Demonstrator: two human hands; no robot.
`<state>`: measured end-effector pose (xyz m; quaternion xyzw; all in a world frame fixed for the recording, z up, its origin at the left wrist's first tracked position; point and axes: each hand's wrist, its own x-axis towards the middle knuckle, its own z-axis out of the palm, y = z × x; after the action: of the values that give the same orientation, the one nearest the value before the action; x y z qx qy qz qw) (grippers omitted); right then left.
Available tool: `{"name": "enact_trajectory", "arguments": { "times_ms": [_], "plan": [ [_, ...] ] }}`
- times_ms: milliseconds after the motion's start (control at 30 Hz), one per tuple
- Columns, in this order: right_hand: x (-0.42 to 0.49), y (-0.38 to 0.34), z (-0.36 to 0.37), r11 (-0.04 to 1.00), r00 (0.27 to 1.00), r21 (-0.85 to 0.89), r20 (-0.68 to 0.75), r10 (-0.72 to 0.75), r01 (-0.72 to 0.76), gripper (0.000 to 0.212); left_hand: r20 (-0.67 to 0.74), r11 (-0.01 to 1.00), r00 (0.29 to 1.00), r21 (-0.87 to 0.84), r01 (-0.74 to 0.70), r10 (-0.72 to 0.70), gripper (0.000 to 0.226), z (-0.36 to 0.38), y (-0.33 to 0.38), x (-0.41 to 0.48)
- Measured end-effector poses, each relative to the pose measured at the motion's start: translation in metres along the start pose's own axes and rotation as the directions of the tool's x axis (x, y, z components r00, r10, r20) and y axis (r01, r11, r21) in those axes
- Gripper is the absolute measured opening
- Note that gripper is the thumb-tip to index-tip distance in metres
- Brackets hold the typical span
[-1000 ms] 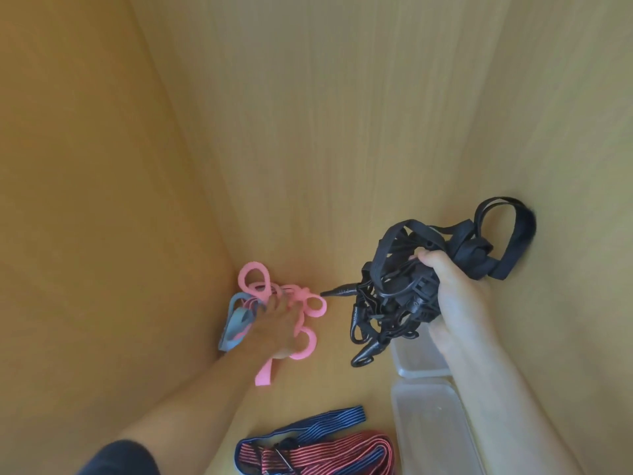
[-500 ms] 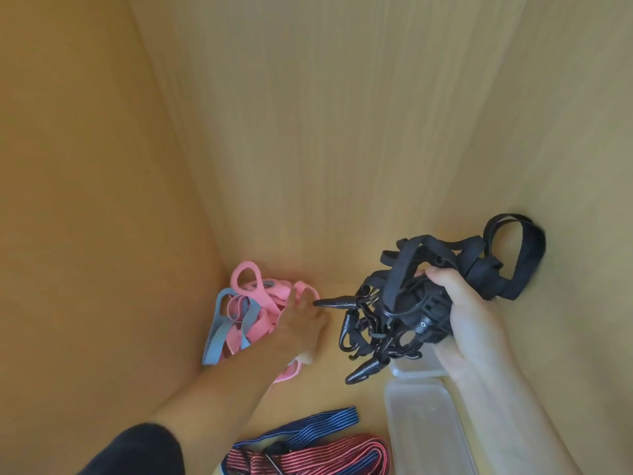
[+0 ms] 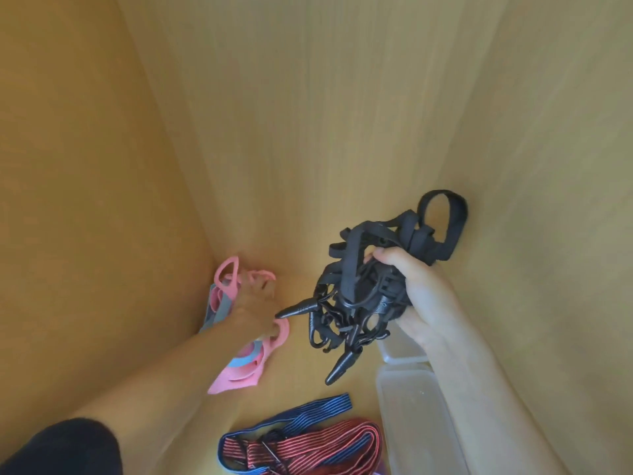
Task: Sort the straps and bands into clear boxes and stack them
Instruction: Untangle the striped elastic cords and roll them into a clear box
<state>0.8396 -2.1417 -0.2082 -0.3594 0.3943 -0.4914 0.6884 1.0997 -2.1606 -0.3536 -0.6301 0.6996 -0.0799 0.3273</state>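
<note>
My right hand (image 3: 419, 296) grips a tangled bundle of black straps and cords (image 3: 363, 289) with plastic hooks, held in the air above the shelf floor. My left hand (image 3: 255, 311) reaches into the far left corner and holds a bunch of pink bands (image 3: 246, 368) mixed with grey-blue ones (image 3: 219, 308); pink loops stick out above and below the hand. Two clear boxes lie at the right: one (image 3: 416, 419) near me, another (image 3: 399, 349) partly hidden under my right wrist.
Red and blue striped elastic straps (image 3: 301, 443) lie on the wooden shelf floor (image 3: 301, 382) at the bottom centre. Wooden walls close in at the left (image 3: 85, 200), back (image 3: 308, 132) and right (image 3: 548, 234).
My left hand has closed on the pink and grey-blue bands and pulled them toward me, out of the corner. The right hand with the black bundle has shifted a little left.
</note>
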Motion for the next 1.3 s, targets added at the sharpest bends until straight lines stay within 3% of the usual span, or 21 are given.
{"name": "enact_trajectory", "arguments": {
  "times_ms": [167, 267, 367, 500, 567, 633, 700, 833, 900, 967, 1067, 1200, 1300],
  "plan": [
    [0.026, 0.010, 0.009, 0.982, 0.993, -0.153, 0.041, 0.115, -0.108, 0.026, -0.053, 0.990, 0.989, 0.005, 0.138, -0.137, 0.070, 0.022, -0.041, -0.002],
    [0.046, 0.026, 0.015, 0.944, 0.991, -0.304, -0.004, 0.134, -0.129, 0.024, -0.098, 0.980, 0.981, -0.127, 0.154, -0.167, 0.071, 0.022, -0.036, 0.000],
    [0.071, 0.050, 0.016, 0.889, 0.994, -0.445, -0.063, 0.086, -0.105, 0.020, -0.054, 0.942, 0.986, -0.310, 0.132, -0.156, 0.076, 0.026, -0.023, 0.005],
    [0.095, 0.087, 0.013, 0.810, 0.999, -0.585, -0.049, 0.003, -0.031, 0.023, -0.013, 0.729, 0.989, -0.677, 0.099, -0.147, 0.091, 0.025, -0.019, 0.002],
    [0.102, 0.106, 0.010, 0.768, 0.999, -0.640, -0.046, 0.005, -0.033, 0.028, 0.010, 0.558, 0.983, -0.822, 0.113, -0.183, 0.097, 0.021, -0.022, -0.007],
    [0.109, 0.121, 0.007, 0.737, 0.998, -0.673, -0.057, 0.024, -0.056, 0.029, -0.004, 0.352, 0.963, -0.931, 0.094, -0.269, 0.092, 0.015, -0.023, -0.019],
    [0.115, 0.131, 0.004, 0.719, 0.995, -0.688, -0.084, 0.056, -0.098, 0.027, -0.074, 0.218, 0.922, -0.976, 0.012, -0.381, 0.074, 0.006, -0.016, -0.037],
    [0.120, 0.150, -0.002, 0.729, 0.969, -0.640, -0.196, 0.151, -0.243, 0.030, -0.282, 0.223, 0.771, -0.957, -0.184, -0.571, 0.040, -0.019, 0.027, -0.084],
    [0.120, 0.153, -0.002, 0.735, 0.965, -0.626, -0.189, 0.182, -0.261, 0.047, -0.238, 0.108, 0.833, -0.971, -0.212, -0.500, 0.042, -0.024, 0.055, -0.102],
    [0.118, 0.150, -0.003, 0.715, 0.962, -0.644, -0.168, 0.215, -0.272, 0.081, -0.155, 0.000, 0.922, -0.986, -0.165, -0.355, 0.049, -0.019, 0.079, -0.109],
    [0.108, 0.137, -0.005, 0.669, 0.957, -0.687, -0.167, 0.236, -0.285, 0.097, -0.119, 0.073, 0.962, -0.992, -0.104, -0.246, 0.058, -0.009, 0.101, -0.104],
    [0.081, 0.113, -0.020, 0.600, 0.981, -0.785, -0.052, 0.186, -0.155, 0.062, -0.102, 0.113, 0.947, -0.991, -0.070, -0.304, 0.065, -0.006, 0.107, -0.093],
    [0.056, 0.110, -0.035, 0.509, 0.991, -0.854, -0.054, 0.123, -0.110, 0.050, -0.057, 0.096, 0.941, -0.995, -0.026, -0.333, 0.067, -0.006, 0.106, -0.084]
  ]
}}
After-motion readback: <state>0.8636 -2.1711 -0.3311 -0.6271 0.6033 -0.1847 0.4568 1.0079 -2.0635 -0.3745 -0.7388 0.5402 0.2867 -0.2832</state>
